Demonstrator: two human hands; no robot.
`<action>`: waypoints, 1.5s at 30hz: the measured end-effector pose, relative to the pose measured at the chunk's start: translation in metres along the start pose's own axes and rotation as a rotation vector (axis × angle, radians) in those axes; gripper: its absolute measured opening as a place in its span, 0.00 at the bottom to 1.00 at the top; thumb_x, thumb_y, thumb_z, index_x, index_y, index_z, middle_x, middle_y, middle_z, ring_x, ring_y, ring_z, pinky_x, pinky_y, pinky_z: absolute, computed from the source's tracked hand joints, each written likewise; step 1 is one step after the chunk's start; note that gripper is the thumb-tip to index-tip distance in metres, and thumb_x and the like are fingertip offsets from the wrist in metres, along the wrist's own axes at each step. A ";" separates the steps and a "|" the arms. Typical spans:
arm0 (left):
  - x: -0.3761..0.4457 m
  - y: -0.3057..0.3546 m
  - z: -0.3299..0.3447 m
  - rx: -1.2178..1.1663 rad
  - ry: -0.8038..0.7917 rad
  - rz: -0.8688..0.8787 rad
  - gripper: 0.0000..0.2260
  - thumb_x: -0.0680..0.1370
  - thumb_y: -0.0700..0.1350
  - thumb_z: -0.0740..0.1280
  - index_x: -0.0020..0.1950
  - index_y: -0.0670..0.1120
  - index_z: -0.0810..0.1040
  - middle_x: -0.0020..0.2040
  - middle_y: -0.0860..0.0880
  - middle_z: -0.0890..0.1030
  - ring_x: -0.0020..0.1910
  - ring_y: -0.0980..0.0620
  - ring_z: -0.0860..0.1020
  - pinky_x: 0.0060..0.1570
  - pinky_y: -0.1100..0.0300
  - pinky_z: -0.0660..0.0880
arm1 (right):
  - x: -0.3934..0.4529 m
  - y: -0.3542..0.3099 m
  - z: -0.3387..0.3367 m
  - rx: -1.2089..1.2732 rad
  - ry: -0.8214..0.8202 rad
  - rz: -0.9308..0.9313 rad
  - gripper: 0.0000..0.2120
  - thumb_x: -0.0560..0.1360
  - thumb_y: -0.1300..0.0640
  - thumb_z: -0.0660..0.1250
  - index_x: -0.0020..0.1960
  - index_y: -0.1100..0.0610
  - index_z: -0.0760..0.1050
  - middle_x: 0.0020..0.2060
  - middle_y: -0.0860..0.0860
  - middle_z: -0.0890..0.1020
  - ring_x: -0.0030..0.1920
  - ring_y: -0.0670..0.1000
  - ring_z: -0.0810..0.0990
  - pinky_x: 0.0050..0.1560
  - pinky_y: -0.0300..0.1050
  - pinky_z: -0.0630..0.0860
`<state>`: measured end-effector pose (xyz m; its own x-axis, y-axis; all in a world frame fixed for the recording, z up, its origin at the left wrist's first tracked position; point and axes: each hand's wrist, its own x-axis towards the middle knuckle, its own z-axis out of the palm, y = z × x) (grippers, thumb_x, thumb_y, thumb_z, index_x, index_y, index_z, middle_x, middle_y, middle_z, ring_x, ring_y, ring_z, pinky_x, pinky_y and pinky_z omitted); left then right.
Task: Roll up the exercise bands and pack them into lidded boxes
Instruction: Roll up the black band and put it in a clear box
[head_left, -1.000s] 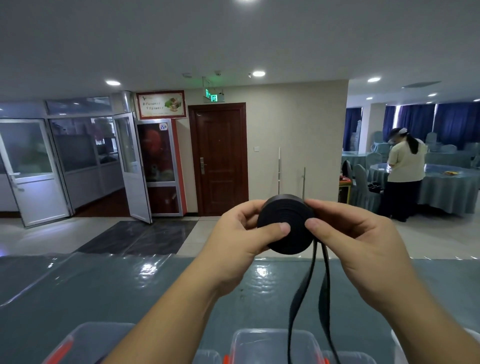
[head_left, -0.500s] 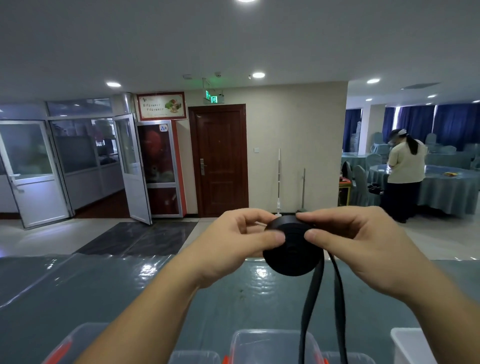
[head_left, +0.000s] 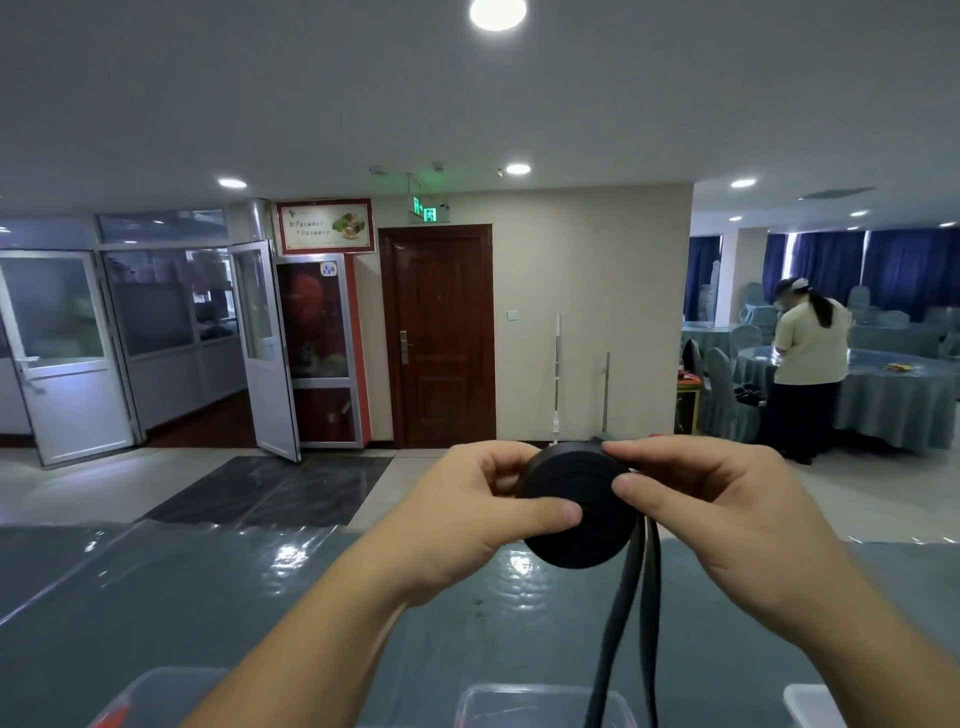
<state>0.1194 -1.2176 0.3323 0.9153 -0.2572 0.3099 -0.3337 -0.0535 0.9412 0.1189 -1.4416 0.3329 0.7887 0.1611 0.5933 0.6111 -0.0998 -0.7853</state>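
Observation:
A black exercise band (head_left: 576, 506) is wound into a thick round roll, held up in front of me above the table. My left hand (head_left: 478, 519) grips the roll from the left, thumb across its face. My right hand (head_left: 727, 519) pinches it from the right, fingers over the top edge. Two loose strands of the band (head_left: 631, 623) hang straight down from the roll's right side past the bottom of the view. Clear plastic boxes (head_left: 540, 706) sit at the table's near edge, partly cut off.
A grey-green table (head_left: 208, 597) under shiny plastic lies below my hands. Another clear box (head_left: 156, 696) with a red clip is at bottom left, a white one (head_left: 810, 704) at bottom right. A person (head_left: 808, 364) stands at a round table far right.
The roll has turned in my hands and dropped slightly; my right fingers shifted over its top edge. The view tilted up a little.

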 end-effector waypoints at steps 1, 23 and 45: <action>0.001 0.001 0.000 -0.008 0.013 0.012 0.13 0.75 0.33 0.75 0.58 0.40 0.84 0.52 0.42 0.88 0.50 0.48 0.86 0.51 0.59 0.81 | 0.000 -0.001 0.002 0.026 0.023 -0.011 0.12 0.70 0.63 0.76 0.51 0.51 0.87 0.44 0.46 0.90 0.48 0.45 0.89 0.49 0.32 0.81; 0.005 -0.001 0.006 0.002 0.084 0.031 0.15 0.74 0.37 0.77 0.60 0.44 0.84 0.50 0.45 0.88 0.51 0.47 0.87 0.50 0.58 0.82 | 0.002 0.006 0.008 0.105 -0.007 -0.005 0.17 0.75 0.69 0.73 0.55 0.50 0.86 0.48 0.46 0.90 0.50 0.46 0.88 0.50 0.33 0.81; 0.007 -0.003 0.005 -0.106 0.013 -0.090 0.11 0.78 0.40 0.73 0.60 0.40 0.83 0.52 0.42 0.88 0.53 0.44 0.87 0.53 0.52 0.84 | 0.003 0.014 0.000 -0.071 -0.046 -0.001 0.14 0.76 0.64 0.74 0.56 0.48 0.86 0.48 0.44 0.89 0.53 0.45 0.87 0.57 0.39 0.82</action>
<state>0.1256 -1.2244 0.3309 0.9437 -0.2432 0.2242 -0.2247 0.0262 0.9741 0.1305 -1.4428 0.3237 0.7853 0.2064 0.5837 0.6162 -0.1687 -0.7693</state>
